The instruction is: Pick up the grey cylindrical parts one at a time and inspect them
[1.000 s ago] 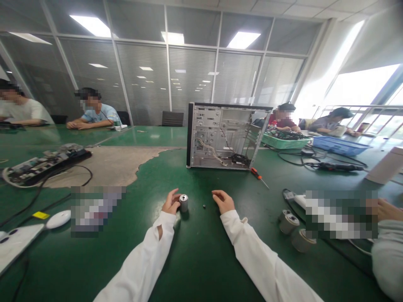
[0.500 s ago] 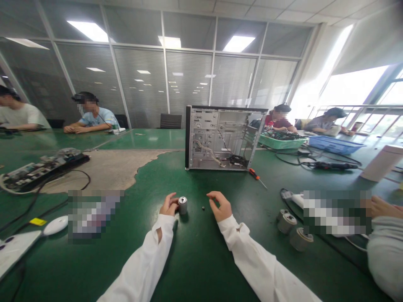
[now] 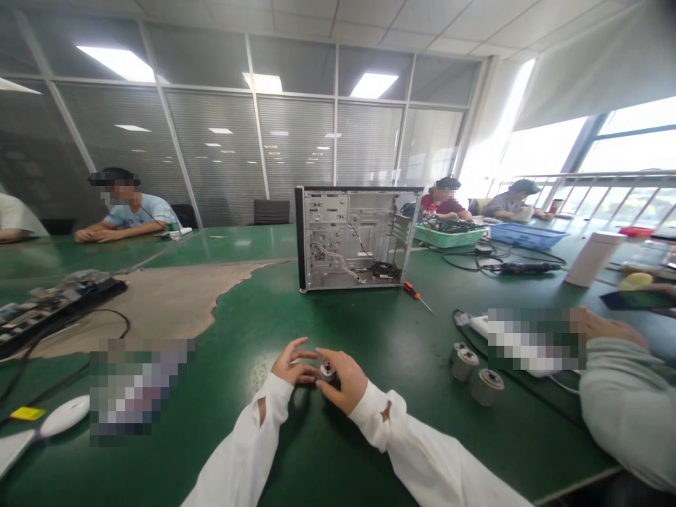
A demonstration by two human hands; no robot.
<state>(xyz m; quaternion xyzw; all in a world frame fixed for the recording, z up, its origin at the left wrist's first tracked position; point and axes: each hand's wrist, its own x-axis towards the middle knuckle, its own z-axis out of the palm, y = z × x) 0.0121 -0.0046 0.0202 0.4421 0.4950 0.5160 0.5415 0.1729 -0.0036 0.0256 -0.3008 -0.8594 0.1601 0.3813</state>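
Observation:
A small silver cylindrical motor (image 3: 327, 370) stands low over the green table, between my two hands. My right hand (image 3: 346, 380) wraps its thumb and fingers round the motor from the right. On the other side, my left hand (image 3: 290, 362) has its fingers spread, the tips close to the motor or touching it. Two similar motors, a farther one (image 3: 465, 361) and a nearer one (image 3: 487, 387), stand to the right. The hands cover most of the motor's sides.
An open computer case (image 3: 359, 239) stands ahead, with an orange screwdriver (image 3: 415, 291) by its right corner. A power strip (image 3: 517, 345) and another person's arm (image 3: 623, 394) are at right. Green (image 3: 448, 238) and blue baskets (image 3: 528, 238) lie beyond. Circuit boards (image 3: 58, 303) lie left.
My right hand has closed in and taken hold of the motor. My left hand's fingers have loosened and spread. The small black piece is out of sight. The view has shifted right.

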